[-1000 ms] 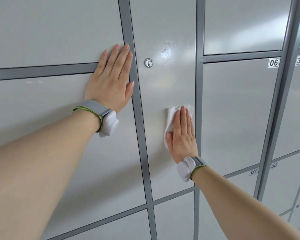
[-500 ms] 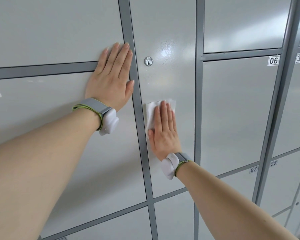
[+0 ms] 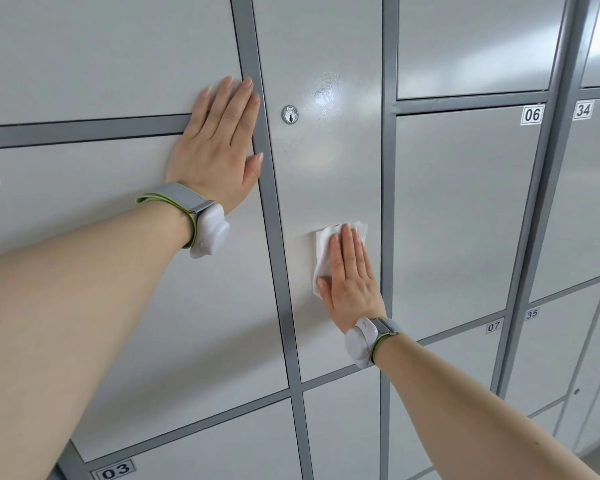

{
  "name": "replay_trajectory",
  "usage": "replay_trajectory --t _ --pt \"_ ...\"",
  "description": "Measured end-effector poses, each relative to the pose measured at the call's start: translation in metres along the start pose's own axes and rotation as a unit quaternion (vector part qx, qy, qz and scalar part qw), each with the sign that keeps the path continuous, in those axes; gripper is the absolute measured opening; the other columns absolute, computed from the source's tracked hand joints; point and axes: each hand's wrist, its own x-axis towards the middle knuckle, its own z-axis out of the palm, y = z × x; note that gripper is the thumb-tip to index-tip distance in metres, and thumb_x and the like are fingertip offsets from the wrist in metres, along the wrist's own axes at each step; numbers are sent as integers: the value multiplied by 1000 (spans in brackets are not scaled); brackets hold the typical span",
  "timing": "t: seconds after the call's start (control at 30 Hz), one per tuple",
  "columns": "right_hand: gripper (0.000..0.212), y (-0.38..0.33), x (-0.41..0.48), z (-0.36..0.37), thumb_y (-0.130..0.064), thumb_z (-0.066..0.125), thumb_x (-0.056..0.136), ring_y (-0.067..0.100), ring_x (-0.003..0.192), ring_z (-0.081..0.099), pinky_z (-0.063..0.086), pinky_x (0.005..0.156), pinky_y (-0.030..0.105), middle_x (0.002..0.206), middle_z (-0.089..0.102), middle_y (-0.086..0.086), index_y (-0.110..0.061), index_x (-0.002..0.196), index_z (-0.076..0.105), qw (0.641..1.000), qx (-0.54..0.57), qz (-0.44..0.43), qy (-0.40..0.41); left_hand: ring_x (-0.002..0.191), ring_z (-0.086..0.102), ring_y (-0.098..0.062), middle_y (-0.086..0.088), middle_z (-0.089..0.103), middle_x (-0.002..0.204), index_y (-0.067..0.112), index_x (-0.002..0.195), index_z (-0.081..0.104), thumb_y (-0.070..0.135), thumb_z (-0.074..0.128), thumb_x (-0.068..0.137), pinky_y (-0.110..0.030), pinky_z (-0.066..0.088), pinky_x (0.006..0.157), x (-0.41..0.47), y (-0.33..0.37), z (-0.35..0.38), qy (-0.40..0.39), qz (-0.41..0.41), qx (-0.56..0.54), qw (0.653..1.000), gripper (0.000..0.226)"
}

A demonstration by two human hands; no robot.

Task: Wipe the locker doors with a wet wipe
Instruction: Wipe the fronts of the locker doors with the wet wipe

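Observation:
A tall grey locker door [image 3: 326, 174] with a round keyhole lock [image 3: 289, 114] fills the middle of the view. My right hand [image 3: 350, 282] lies flat with straight fingers on a white wet wipe [image 3: 324, 251], pressing it against the lower half of that door. The wipe's top and left edges stick out from under the fingers. My left hand [image 3: 219, 147] rests flat on the neighbouring door to the left [image 3: 118, 220], fingers straight, thumb against the dark grey frame strip [image 3: 267, 188]. A wet sheen shows on the door right of the lock.
More grey locker doors surround the wiped one, split by dark grey frame strips. Number labels 06 [image 3: 532, 114], 34 [image 3: 583, 109], 07 [image 3: 493, 326], 35 [image 3: 531, 313] and 03 [image 3: 115, 471] mark some. Both wrists wear grey bands with white devices.
My right hand slid the wipe left across the door, then back toward the right and lower. My left hand stayed flat in the same spot.

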Motion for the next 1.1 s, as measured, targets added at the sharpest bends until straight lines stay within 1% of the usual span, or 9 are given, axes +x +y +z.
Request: replay_trajectory --t 0.07,0.2,0.27,0.37,0.5,0.67,0.87,0.97,1.1 --pt "64 3 -1 -3 -30 33 96 30 147 4 10 120 40 153 18 26 9 145 19 1000 -7 23 -3 140 24 -39 -22 27 151 -6 144 27 29 37 93 -41 1 117 -2 1 -3 2 13 -6 1000 62" --pt "64 2 6 -9 -30 33 95 37 144 13 14 118 42 152 20 29 11 144 23 997 -9 80 -4 140 24 -38 -21 28 151 -5 143 28 32 35 92 -41 1 117 -17 14 -5 -7 43 -13 999 64" --pt "65 0 17 -11 -30 32 95 38 144 15 10 119 39 152 20 29 10 145 21 994 -16 109 5 141 23 -36 -20 28 152 -5 144 28 33 34 92 -42 3 117 -27 23 -4 -17 45 -12 999 64" --pt "65 -8 37 -14 -29 29 95 38 144 13 3 120 35 153 18 29 11 146 17 991 -2 132 19 141 24 -35 -19 29 152 -4 143 30 34 34 92 -43 5 117 -41 31 -4 -28 43 -11 999 64" --pt "63 -24 55 -13 -25 33 96 39 144 13 7 120 40 153 18 30 11 145 19 994 30 90 46 140 25 -36 -20 29 151 -5 143 30 33 35 90 -45 7 116 -50 35 -2 -42 42 -15 998 65" --pt "60 -39 48 -4 -23 35 96 39 143 13 10 120 44 151 21 31 11 144 22 996 46 49 58 139 27 -37 -21 30 150 -5 142 29 31 35 89 -44 7 116 -58 31 5 -55 34 -25 998 64" --pt "61 -40 20 9 -23 39 94 41 144 15 12 119 48 151 19 31 14 141 25 998 50 -27 40 140 25 -36 -20 30 151 -5 143 29 29 36 90 -44 5 117 -61 34 8 -45 21 -31 998 63" --pt "62 -30 3 10 -24 39 95 41 144 16 12 120 47 151 21 30 11 142 23 998 38 -52 14 140 25 -35 -19 29 151 -4 143 28 29 36 90 -43 5 117 -61 35 8 -45 14 -30 998 63" --pt "64 -6 -19 7 -28 40 95 40 144 17 13 120 45 151 22 29 9 144 21 998 6 -53 -17 140 26 -35 -19 30 151 -4 143 28 28 37 90 -44 7 117 -62 35 9 -42 13 -25 999 63"
